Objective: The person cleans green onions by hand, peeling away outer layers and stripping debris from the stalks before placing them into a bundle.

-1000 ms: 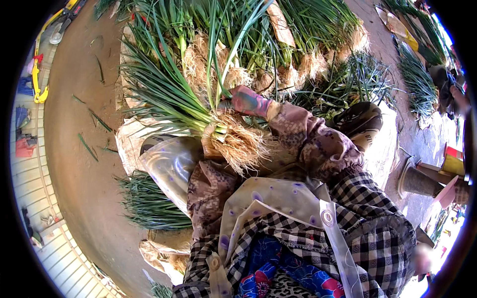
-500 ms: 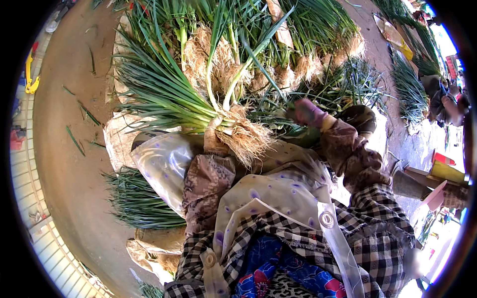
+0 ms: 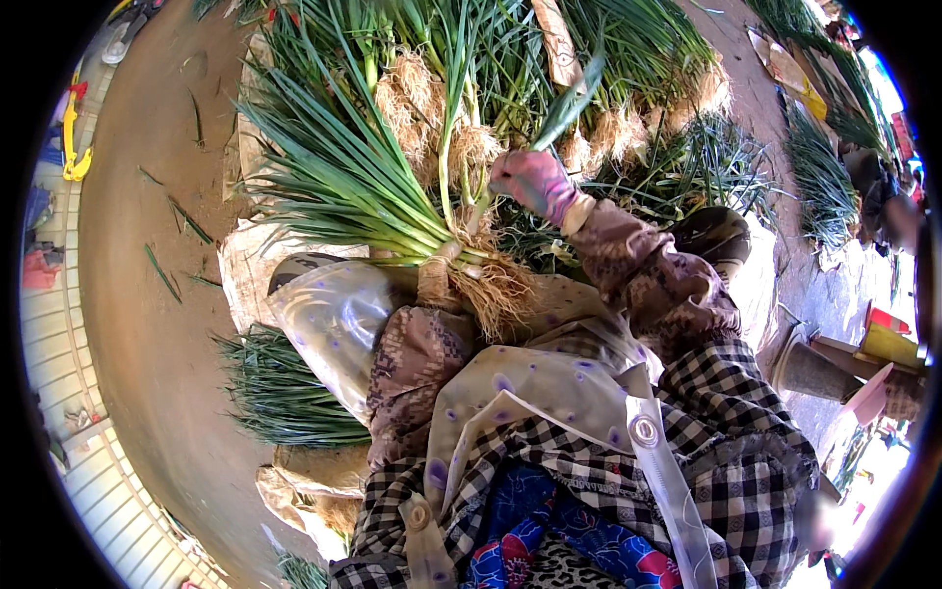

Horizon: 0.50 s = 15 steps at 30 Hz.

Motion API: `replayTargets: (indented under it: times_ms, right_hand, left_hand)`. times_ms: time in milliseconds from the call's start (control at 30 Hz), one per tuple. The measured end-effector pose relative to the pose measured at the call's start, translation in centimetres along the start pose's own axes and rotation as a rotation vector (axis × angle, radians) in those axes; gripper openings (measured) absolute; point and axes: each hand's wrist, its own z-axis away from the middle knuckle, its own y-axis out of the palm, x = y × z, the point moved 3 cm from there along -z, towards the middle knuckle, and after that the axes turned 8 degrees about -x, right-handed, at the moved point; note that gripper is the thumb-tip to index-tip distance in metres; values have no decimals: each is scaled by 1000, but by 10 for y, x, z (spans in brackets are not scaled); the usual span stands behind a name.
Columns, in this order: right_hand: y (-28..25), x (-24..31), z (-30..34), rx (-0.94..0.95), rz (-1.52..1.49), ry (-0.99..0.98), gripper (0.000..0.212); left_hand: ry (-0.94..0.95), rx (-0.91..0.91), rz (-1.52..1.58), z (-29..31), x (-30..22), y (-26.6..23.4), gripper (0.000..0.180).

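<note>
My left hand is closed around the white stems of a large bunch of green onions. Its long leaves fan to the upper left, and the roots hang over my lap on the right. Just above the roots, my right hand, in a stained pink glove, is closed on a single green onion. A broad leaf of it sticks up beyond the fist, and its pale stem slants down toward the bunch. Another upright stalk stands just left of this fist. The left fingers are partly hidden by the stems.
Bundles of rooted green onions lie along the far side, with loose leaves before them. Another leafy bundle rests at my left. A clear spotted apron covers my lap. Another person is at the far right.
My right hand has moved left and slightly up, from over the loose leaves to the stalks beside the bunch, and has closed on one green onion. The left hand keeps its hold.
</note>
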Motion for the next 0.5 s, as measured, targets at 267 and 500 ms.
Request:
replayTargets:
  times_ms: [267, 500]
  right_hand:
    - [34, 144, 84, 359, 80, -278, 10]
    - [-43, 49, 94, 536, 338, 149, 13]
  left_hand:
    - [-110, 50, 148, -45, 39, -44, 30]
    - [-89, 121, 185, 13, 1, 16, 31]
